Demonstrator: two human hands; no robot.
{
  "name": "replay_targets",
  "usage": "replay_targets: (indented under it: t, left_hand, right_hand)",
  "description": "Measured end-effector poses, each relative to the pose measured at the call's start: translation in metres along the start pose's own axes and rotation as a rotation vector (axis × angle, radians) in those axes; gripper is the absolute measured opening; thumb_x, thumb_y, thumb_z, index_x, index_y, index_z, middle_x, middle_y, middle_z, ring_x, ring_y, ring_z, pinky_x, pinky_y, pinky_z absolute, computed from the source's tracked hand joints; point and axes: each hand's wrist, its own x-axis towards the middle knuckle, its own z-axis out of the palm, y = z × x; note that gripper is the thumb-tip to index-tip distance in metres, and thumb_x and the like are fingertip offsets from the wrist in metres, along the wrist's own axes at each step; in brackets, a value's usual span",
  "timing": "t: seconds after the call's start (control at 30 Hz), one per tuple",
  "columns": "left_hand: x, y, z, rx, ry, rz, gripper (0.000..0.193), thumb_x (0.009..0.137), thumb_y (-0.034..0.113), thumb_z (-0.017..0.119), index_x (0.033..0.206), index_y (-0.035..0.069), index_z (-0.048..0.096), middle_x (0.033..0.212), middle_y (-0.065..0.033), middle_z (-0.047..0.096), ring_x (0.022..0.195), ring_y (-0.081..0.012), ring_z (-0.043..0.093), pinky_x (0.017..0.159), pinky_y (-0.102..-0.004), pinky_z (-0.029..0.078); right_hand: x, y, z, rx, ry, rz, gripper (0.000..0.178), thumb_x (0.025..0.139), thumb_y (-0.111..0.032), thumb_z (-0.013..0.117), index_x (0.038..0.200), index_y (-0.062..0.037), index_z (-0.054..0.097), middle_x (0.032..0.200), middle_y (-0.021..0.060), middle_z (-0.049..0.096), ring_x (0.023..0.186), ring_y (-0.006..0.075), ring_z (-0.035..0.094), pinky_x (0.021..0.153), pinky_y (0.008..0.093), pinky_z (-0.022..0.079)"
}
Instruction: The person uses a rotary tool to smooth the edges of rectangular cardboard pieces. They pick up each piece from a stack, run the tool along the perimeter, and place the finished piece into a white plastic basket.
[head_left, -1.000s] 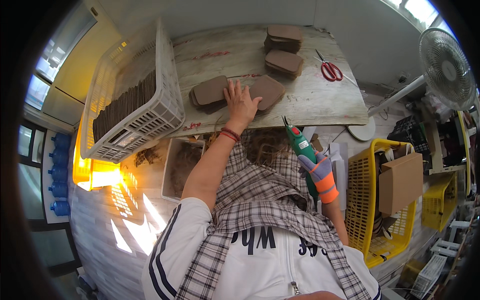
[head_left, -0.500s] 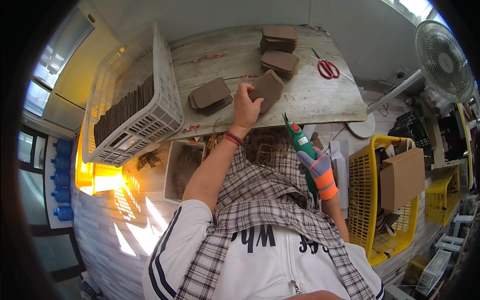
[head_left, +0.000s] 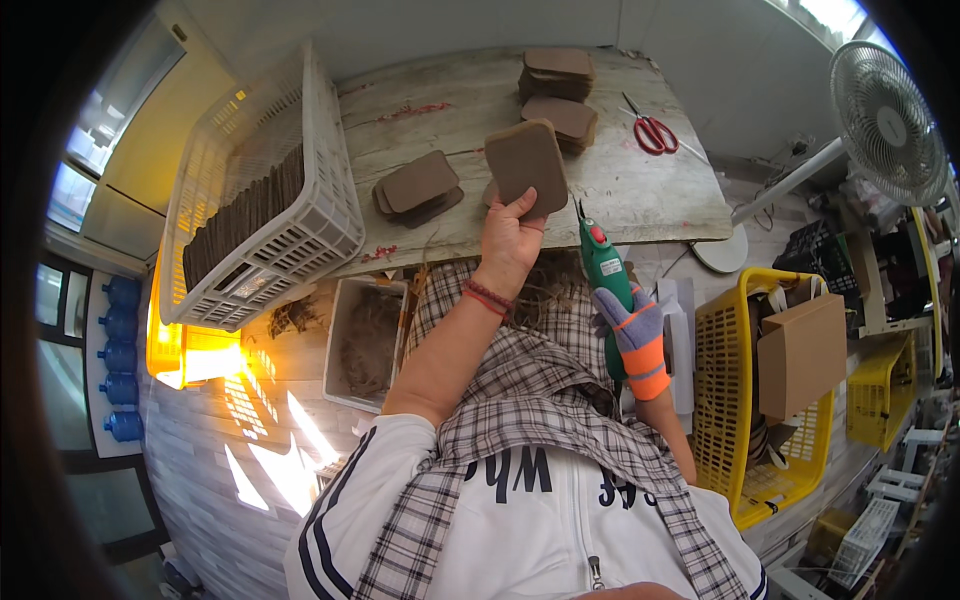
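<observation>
My left hand point(head_left: 512, 240) grips a brown rounded-corner pad point(head_left: 525, 165), thumb on its face, above the front edge of the table point(head_left: 640, 205). My right hand point(head_left: 637, 330), in a grey and orange glove, is closed round green electric scissors point(head_left: 603, 265) with a red button. Their pointed tip is up beside the table edge, a little right of the pad and apart from it. A small pile of similar pads point(head_left: 420, 180) lies left of my left hand. Two taller stacks, a far stack point(head_left: 557, 68) and a nearer stack point(head_left: 560, 117), stand beyond the held pad.
Red-handled scissors point(head_left: 655, 135) lie on the table's right side. A white crate point(head_left: 335, 195) holds a row of brown pads point(head_left: 245, 220) at left. Below are a scrap bin point(head_left: 340, 290) and brown trimmings on my lap. A yellow basket point(head_left: 725, 370) and a fan point(head_left: 885, 115) stand right.
My left hand has turned the pad upright so its broad face shows, and the hand has come slightly nearer. My right hand has raised the electric scissors a little.
</observation>
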Motion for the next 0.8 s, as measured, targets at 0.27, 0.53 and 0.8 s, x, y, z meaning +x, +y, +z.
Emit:
replay_targets:
  t: [0.27, 0.53, 0.8]
  left_hand:
    - [-0.011, -0.015, 0.008, -0.04, -0.022, -0.024, 0.042, 0.083, -0.009, 0.055, 0.12, 0.008, 0.048, 0.119, -0.0081, 0.055, 0.112, -0.0261, 0.052, 0.1, -0.04, 0.043]
    - [-0.03, -0.027, 0.01, 0.05, 0.007, -0.117, 0.042, 0.085, -0.008, 0.052, 0.123, 0.009, 0.046, 0.123, -0.0095, 0.053, 0.114, -0.0264, 0.052, 0.1, -0.0411, 0.043]
    - [-0.042, -0.032, 0.0, 0.132, -0.147, -0.208, 0.041, 0.085, -0.008, 0.051, 0.123, 0.007, 0.048, 0.122, -0.0094, 0.055, 0.11, -0.0243, 0.055, 0.095, -0.0405, 0.047]
  right_hand:
    - [0.001, 0.001, 0.001, 0.013, 0.02, -0.018, 0.034, 0.081, -0.022, 0.071, 0.101, -0.0006, 0.055, 0.07, 0.0027, 0.06, 0.056, 0.0086, 0.057, 0.047, 0.0214, 0.044]
    - [0.003, -0.008, -0.001, 0.017, 0.073, -0.038, 0.028, 0.081, -0.021, 0.071, 0.095, -0.0004, 0.058, 0.068, 0.0034, 0.061, 0.054, 0.0089, 0.057, 0.047, 0.0212, 0.043]
    - [0.005, -0.027, -0.001, 0.033, 0.089, -0.093, 0.027, 0.081, -0.019, 0.071, 0.095, 0.0002, 0.058, 0.07, 0.0043, 0.062, 0.054, 0.0093, 0.057, 0.047, 0.0212, 0.043]
